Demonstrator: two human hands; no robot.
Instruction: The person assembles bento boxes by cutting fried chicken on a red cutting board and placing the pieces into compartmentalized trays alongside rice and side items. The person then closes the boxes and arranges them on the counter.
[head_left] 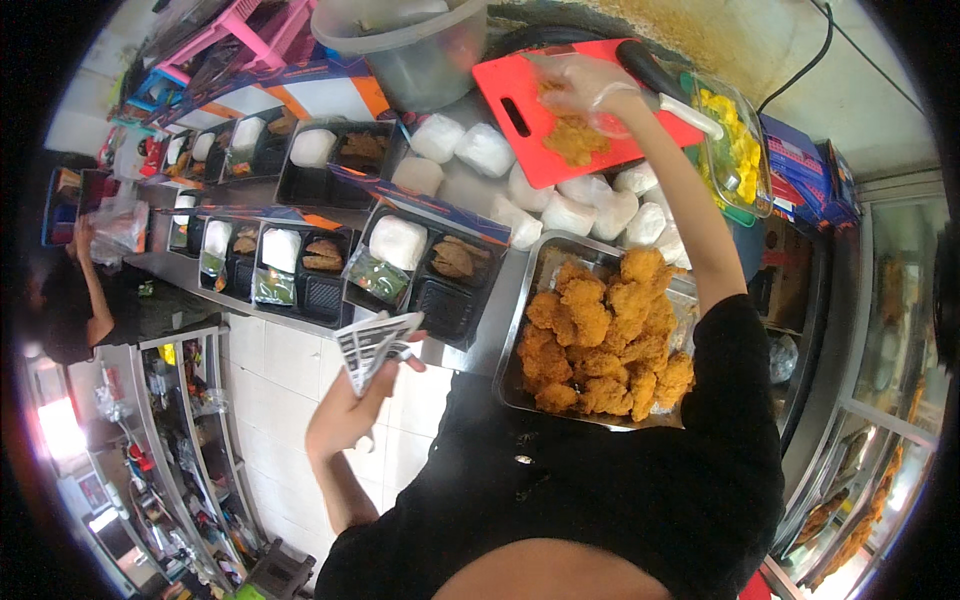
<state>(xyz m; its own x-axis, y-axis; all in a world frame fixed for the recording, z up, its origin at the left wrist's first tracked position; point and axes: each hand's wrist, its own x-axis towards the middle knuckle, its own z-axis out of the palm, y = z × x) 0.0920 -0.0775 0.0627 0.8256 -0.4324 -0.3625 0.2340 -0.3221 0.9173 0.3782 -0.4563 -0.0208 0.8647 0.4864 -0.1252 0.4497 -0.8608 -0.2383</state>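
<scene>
A long, shiny grey metal table (482, 362) runs across the middle. On it, close to the person's body, sits a deep silver metal tray (513, 340), piled high with bumpy, golden-brown fried pieces (605, 335). A big, round, see-through plastic tub (425, 68) stands at the back. To its right is a flat red plastic board (497, 85) with a dark slot near one end. It lies tilted, with white wrapped bundles (485, 150) by its lower edge.

Black plastic lunch boxes (445, 305) with split-up insides stand in two rows on the left. Many hold a white bundle and brown pieces of food. A clear box (766, 165) of chopped yellow food (742, 145) is right of the board. Between them lies a long tool (690, 115), black at one end and white at the other.

The right hand (590, 88), in a thin, clear plastic glove, is over the board. It is blurry, so I can't tell if its fingers are apart or together. A flat, golden-brown piece of fried food (578, 142) lies on the board, just below that hand. The left hand (352, 405) is bare, near the closest lunch box. Its fingers pinch a folded black-and-white paper (372, 345).
</scene>
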